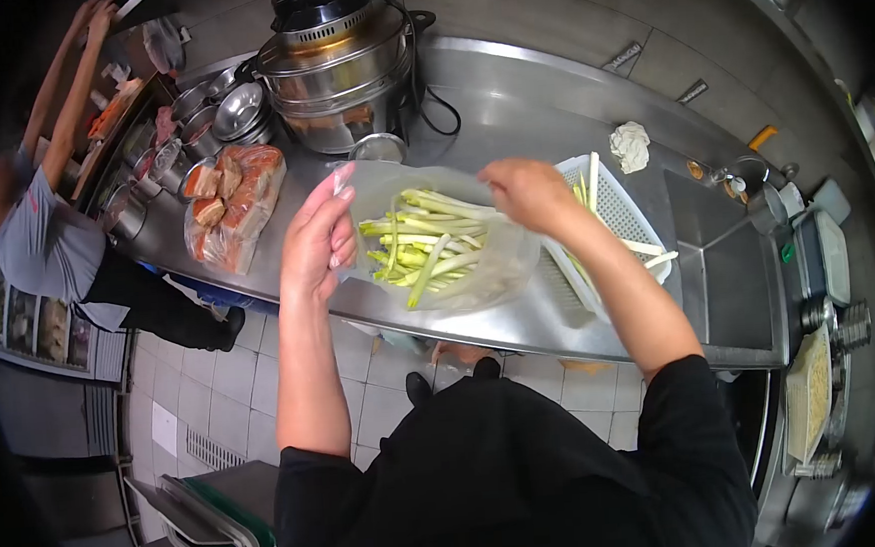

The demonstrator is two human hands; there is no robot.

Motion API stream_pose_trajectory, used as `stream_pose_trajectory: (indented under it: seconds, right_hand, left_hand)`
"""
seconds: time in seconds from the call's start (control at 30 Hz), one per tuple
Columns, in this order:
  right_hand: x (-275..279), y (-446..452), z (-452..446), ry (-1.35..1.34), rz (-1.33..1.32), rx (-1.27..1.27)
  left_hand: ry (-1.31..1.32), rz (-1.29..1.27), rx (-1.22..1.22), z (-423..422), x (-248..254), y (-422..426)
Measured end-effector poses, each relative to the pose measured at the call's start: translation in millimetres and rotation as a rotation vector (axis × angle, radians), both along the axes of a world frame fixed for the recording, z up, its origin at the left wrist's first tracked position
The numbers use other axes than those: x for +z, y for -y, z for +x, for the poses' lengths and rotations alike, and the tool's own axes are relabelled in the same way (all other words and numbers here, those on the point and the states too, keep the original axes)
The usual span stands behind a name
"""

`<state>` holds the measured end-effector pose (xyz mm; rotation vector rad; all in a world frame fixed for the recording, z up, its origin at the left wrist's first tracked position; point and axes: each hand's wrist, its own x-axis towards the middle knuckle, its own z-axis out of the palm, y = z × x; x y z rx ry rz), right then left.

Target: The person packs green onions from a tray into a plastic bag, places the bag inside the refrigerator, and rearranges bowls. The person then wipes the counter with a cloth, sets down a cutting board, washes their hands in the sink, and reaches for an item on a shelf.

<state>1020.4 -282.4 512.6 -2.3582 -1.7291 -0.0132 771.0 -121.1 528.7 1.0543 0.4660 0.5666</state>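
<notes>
A clear plastic bag point(513, 274) lies spread on the steel counter in front of me, with several pale green and white vegetable stalks point(436, 243) in it. At the bag's left edge, my left hand point(320, 231) has its fingers closed on the plastic. My right hand point(533, 195) is closed at the upper right edge of the bag, and its fingertips are partly hidden. Beneath and beside my right forearm stands a white perforated basket point(621, 200), partly covered by the arm, with more stalks in it.
Left of the bag, chunks of meat point(238, 210) rest on plastic near metal bowls point(242, 110). A large steel cooker point(340, 74) with a cord stands behind. A crumpled white cloth point(631, 147) lies near the sink point(723, 276). Another person point(64, 226) stands at far left, arms raised.
</notes>
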Motion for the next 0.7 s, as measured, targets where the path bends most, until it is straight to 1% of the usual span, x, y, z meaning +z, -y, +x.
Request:
stream_pose_trajectory:
  seconds: [0.07,0.1,0.17,0.2,0.27,0.3,0.37,0.4,0.43,0.5,0.53,0.57,0.63,0.67,0.7]
  right_hand:
    - [-20.6,-3.9,-26.0,-0.172,-0.01,0.184]
    - [-38.9,-8.8,-33.1,-0.176,0.002,0.185]
    - [-85.6,-19.8,-40.2,-0.056,0.001,0.117]
    - [-99.1,-20.2,-41.2,-0.06,0.016,0.113]
    - [-113.7,-20.2,-40.2,-0.055,0.234,0.418]
    - [-114.3,-18.3,-46.1,-0.058,0.239,0.417]
    - [-116.7,-14.1,-56.8,-0.095,0.172,0.495]
    - [-115.9,-15.5,-54.1,-0.059,0.217,0.501]
    - [-114.6,-17.8,-49.2,-0.061,0.218,0.503]
    - [-110.3,-20.4,-41.1,-0.157,0.117,0.252]
    - [-101.0,-19.8,-37.4,-0.069,0.123,0.201]
    - [-102.7,-21.9,-30.1,-0.071,0.123,0.2]
    - [-115.6,-25.8,-16.6,-0.02,0.007,0.094]
    - [-124.0,-26.9,-13.9,0.023,0.051,0.066]
    - [-117.4,-28.2,-16.3,0.027,0.056,0.067]
  left_hand:
    - [0.012,-0.018,-0.015,3.3,1.0,3.8]
    - [0.033,-0.033,-0.034,5.6,3.3,5.1]
    - [0.03,-0.025,-0.037,7.8,2.9,6.9]
    - [0.046,-0.034,-0.029,8.0,1.9,7.1]
    - [0.066,-0.053,-0.012,7.6,1.4,5.0]
    - [0.061,-0.049,-0.013,7.4,1.3,4.4]
    - [0.051,-0.033,-0.015,6.6,-0.7,5.2]
    - [0.049,-0.032,-0.015,5.5,-0.9,5.8]
    - [0.048,-0.035,-0.005,4.5,-1.0,5.6]
    - [0.041,-0.038,0.011,1.1,-1.6,5.5]
    - [0.039,-0.046,0.017,-0.1,-1.9,5.6]
    - [0.04,-0.055,0.021,-0.3,-2.3,6.2]
    - [0.042,-0.055,0.014,0.2,-2.8,7.8]
    - [0.045,-0.054,0.01,1.5,-2.8,6.7]
    - [0.05,-0.048,0.011,2.1,-1.5,6.2]
